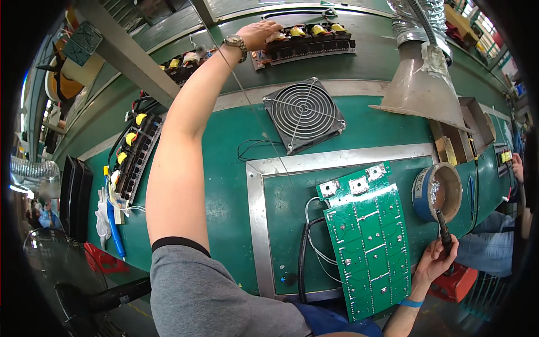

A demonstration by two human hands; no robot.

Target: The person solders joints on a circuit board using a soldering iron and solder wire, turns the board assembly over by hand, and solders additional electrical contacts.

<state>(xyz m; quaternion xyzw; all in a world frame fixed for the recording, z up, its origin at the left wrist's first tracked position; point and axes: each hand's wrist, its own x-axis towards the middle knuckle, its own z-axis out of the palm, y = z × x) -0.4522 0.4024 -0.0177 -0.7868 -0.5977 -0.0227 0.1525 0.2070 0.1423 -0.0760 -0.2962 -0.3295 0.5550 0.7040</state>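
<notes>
My left hand (259, 35) reaches far forward, its fingers closed over the left end of a circuit board (309, 45) that carries black parts and yellow-topped components. That board lies on the strip beyond the bench. My right hand (435, 261) is closed round the handle of a soldering iron (444, 231). The iron's tip points into a round pot (418, 194) with a crusted rim. Between my arms, close to my body, a green circuit board (368, 247) lies solder side up, tilted, with white and black wires (306, 253) at its left.
A square fan with a wire guard (303, 106) lies mid-bench. A funnel-shaped fume hood (418, 84) hangs at right, above a cardboard box (477, 126). Another board with yellow components (135, 151) and a blue pen-like tool (115, 230) lie at left. A metal post (126, 53) stands far left.
</notes>
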